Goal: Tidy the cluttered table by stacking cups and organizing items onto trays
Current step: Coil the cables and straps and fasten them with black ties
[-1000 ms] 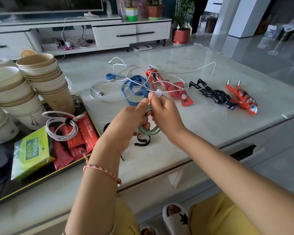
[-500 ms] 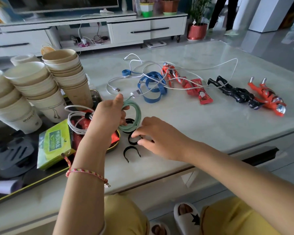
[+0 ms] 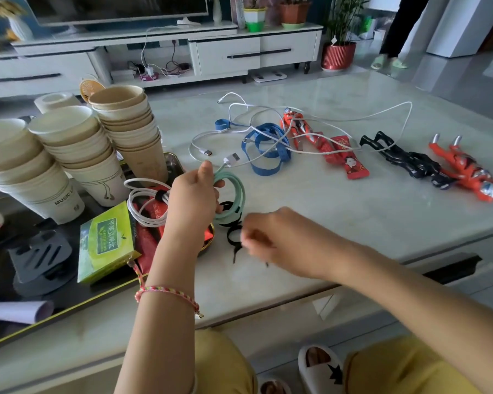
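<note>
My left hand [image 3: 192, 199] grips a coiled mint-green cable [image 3: 234, 194] just above the table, at the right edge of the dark tray [image 3: 69, 311]. My right hand [image 3: 271, 240], blurred, pinches a black cable tie [image 3: 235, 241] lying on the table just below the coil. On the tray stand several stacks of paper cups [image 3: 77, 143], a tied white cable coil [image 3: 147, 204], red sachets [image 3: 151, 243] and a green tea box [image 3: 106, 243].
Loose white cables [image 3: 319, 118], a blue strap [image 3: 265, 150], red sachets [image 3: 350, 163] and three toy figures [image 3: 410, 160] lie across the marble table [image 3: 353, 217]. A TV cabinet and potted plants stand behind. A person's legs are at the far right.
My hands came apart: the left kept the green coil and shifted toward the tray, while the right dropped to the table onto the black ties. The camera view swung left.
</note>
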Motion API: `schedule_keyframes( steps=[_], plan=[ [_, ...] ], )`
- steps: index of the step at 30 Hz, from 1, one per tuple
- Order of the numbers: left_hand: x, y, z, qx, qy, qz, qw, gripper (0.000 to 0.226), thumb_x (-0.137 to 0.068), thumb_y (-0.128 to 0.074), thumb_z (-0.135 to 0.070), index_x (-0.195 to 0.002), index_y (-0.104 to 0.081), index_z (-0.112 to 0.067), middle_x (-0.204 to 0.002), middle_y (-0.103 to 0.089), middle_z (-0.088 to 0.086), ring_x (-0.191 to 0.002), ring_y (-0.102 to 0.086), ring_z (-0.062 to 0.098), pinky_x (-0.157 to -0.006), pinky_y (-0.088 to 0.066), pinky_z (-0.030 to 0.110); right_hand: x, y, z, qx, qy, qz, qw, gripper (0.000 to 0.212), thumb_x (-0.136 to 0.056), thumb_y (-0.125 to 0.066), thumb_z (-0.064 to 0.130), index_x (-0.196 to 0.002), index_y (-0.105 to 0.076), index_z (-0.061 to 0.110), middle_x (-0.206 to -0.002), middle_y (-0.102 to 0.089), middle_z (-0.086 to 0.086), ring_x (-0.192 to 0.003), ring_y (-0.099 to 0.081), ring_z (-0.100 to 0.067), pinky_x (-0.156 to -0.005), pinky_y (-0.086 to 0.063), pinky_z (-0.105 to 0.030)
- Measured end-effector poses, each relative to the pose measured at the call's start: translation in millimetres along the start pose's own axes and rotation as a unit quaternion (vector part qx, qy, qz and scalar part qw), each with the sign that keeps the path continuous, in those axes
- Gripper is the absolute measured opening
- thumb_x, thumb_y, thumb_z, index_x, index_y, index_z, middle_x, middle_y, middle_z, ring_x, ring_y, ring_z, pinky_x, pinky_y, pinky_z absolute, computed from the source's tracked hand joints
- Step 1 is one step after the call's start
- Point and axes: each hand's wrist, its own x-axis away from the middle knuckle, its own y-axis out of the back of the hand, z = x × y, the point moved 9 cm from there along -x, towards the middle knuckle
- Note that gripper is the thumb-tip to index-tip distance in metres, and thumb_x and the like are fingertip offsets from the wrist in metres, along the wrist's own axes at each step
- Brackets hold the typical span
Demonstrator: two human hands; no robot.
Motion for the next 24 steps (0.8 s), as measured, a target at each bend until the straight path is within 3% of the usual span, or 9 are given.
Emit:
schedule_keyframes(
  steps=[3, 5, 8, 11, 14, 19, 24],
  plan=[
    [1.3, -6.1, -4.0, -0.045, -0.013, -0.001, 0.999, 0.042, -0.099, -0.035, -0.027, -0.079, -0.057, 0.003, -0.054, -0.04, 0.004, -0.042, -0.042, 0.016, -0.061, -0.043, 0.032, 11.5, 43.2, -21.3, -0.143, -0.051, -0.108, 0.983, 0.012, -0.085, -0.06, 0.01, -0.077, -0.063, 0.019, -0.065, -0.065, 0.001, -0.052, -0.054, -0.005, -0.056, -0.048, -0.026],
    [5.1, -21.0, -6.4, -0.064, -0.017, 0.017, 0.998, 0.035, -0.099, -0.036, -0.026, -0.075, -0.052, -0.005, -0.056, -0.042, 0.004, -0.05, -0.042, 0.022, -0.065, -0.046, 0.035, 18.6, 68.0, -32.3, -0.202, -0.062, -0.212, 0.954, 0.013, -0.083, -0.063, 0.009, -0.074, -0.066, 0.018, -0.06, -0.062, 0.007, -0.054, -0.055, -0.004, -0.053, -0.046, -0.023],
    [16.8, -49.3, -7.4, -0.045, -0.009, 0.062, 0.997, 0.035, -0.099, -0.036, -0.031, -0.077, -0.052, -0.009, -0.055, -0.042, 0.002, -0.048, -0.041, 0.021, -0.065, -0.046, 0.037, 32.2, 90.7, -41.5, -0.237, -0.064, -0.345, 0.906, 0.013, -0.084, -0.063, 0.005, -0.076, -0.07, 0.013, -0.056, -0.06, 0.012, -0.048, -0.052, 0.0, -0.051, -0.042, -0.014],
    [27.5, -66.8, -12.9, -0.046, -0.03, 0.081, 0.995, 0.044, -0.099, -0.034, -0.032, -0.074, -0.055, -0.003, -0.054, -0.041, 0.001, -0.055, -0.04, 0.025, -0.069, -0.048, 0.043, 43.5, 101.2, -41.1, -0.242, -0.047, -0.428, 0.869, 0.011, -0.086, -0.062, 0.007, -0.083, -0.068, 0.015, -0.057, -0.059, 0.016, -0.051, -0.054, 0.0, -0.054, -0.043, -0.015],
    [34.6, -71.8, -20.9, -0.037, -0.055, 0.082, 0.994, 0.042, -0.098, -0.036, -0.026, -0.063, -0.053, -0.009, -0.049, -0.041, -0.003, -0.052, -0.038, 0.021, -0.064, -0.041, 0.036, 46.9, 103.6, -34.3, -0.211, -0.034, -0.461, 0.861, 0.009, -0.086, -0.062, 0.008, -0.086, -0.067, 0.015, -0.065, -0.059, 0.016, -0.054, -0.053, 0.0, -0.057, -0.043, -0.016],
    [38.7, -74.8, -21.5, -0.022, -0.051, 0.087, 0.995, 0.031, -0.094, -0.039, -0.019, -0.064, -0.042, -0.012, -0.056, -0.039, -0.001, -0.057, -0.035, 0.02, -0.062, -0.038, 0.035, 44.9, 99.1, -31.3, -0.195, -0.033, -0.448, 0.872, 0.008, -0.087, -0.062, 0.008, -0.09, -0.069, 0.011, -0.07, -0.062, 0.006, -0.058, -0.054, -0.002, -0.059, -0.043, -0.017],
    [41.9, -76.6, -26.0, -0.007, -0.07, 0.095, 0.993, 0.029, -0.096, -0.036, -0.019, -0.071, -0.051, -0.02, -0.058, -0.042, -0.003, -0.055, -0.039, 0.016, -0.064, -0.04, 0.036, 52.3, 101.3, -27.5, -0.178, -0.024, -0.476, 0.861, 0.009, -0.088, -0.06, 0.006, -0.09, -0.069, 0.005, -0.07, -0.059, 0.009, -0.059, -0.051, 0.0, -0.06, -0.042, -0.015]
  ],
)
